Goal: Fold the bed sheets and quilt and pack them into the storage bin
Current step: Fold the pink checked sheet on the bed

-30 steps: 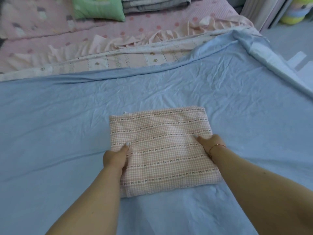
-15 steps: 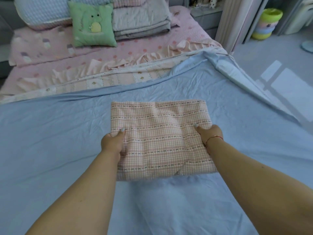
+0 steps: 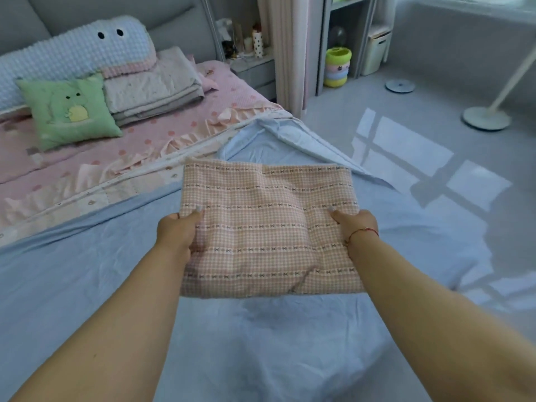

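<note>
Gripping the folded checked sheet (image 3: 269, 227) at its sides, left hand (image 3: 177, 232) and right hand (image 3: 355, 226) hold it above the unfolded blue sheet (image 3: 87, 285) (no bin visible).

Matt woven cloth in the folded pink checked sheet (image 3: 269, 227), faintly puckered. Thin, creased, matt cotton-like cloth across the blue sheet (image 3: 87, 285). Soft quilted fabric with a ruffled edge on the pink bedspread (image 3: 174, 123). Bobbly plush on the long pillow (image 3: 72, 56). Glossy, smooth, light-reflecting floor (image 3: 406, 158). Shiny plastic on the stacked ring toy (image 3: 338, 68).
</note>
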Tool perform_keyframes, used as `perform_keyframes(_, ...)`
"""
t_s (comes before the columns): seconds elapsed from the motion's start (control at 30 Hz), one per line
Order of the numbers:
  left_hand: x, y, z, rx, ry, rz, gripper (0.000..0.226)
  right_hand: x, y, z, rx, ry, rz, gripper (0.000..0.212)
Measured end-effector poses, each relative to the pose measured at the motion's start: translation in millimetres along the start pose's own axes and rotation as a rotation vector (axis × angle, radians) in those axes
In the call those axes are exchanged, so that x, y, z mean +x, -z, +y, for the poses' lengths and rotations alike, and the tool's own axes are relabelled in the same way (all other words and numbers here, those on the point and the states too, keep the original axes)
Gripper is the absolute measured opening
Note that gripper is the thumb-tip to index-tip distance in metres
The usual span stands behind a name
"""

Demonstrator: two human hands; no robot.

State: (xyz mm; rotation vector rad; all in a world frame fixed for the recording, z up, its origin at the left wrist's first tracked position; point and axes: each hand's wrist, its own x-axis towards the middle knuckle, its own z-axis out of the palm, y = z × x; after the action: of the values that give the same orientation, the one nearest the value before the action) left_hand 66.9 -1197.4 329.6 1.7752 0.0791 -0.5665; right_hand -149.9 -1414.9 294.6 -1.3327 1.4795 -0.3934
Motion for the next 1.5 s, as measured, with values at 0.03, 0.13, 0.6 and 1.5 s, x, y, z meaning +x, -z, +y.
perform_keyframes(0.03, -4, -10, 6, 0.01, -0.017, -0.034, 0.029, -3, 11, 3, 0.028, -0.007, 0.029, 0.064)
perform_keyframes(0.13, -18, -36, 21, 0.044, -0.066, -0.155, 0.022, -21, 49, 16, 0.099, -0.041, 0.13, 0.061)
perform_keyframes(0.6, -172, -178, 15, 0.347, -0.265, -0.709, 0.029, -161, 223, 150, 0.478, -0.262, 0.638, 0.069)
perform_keyframes(1.5, -663, -414, -249, 1.0, -0.504, -1.476, 0.026, -392, 473, 531, 1.105, -0.785, 1.323, 0.07)
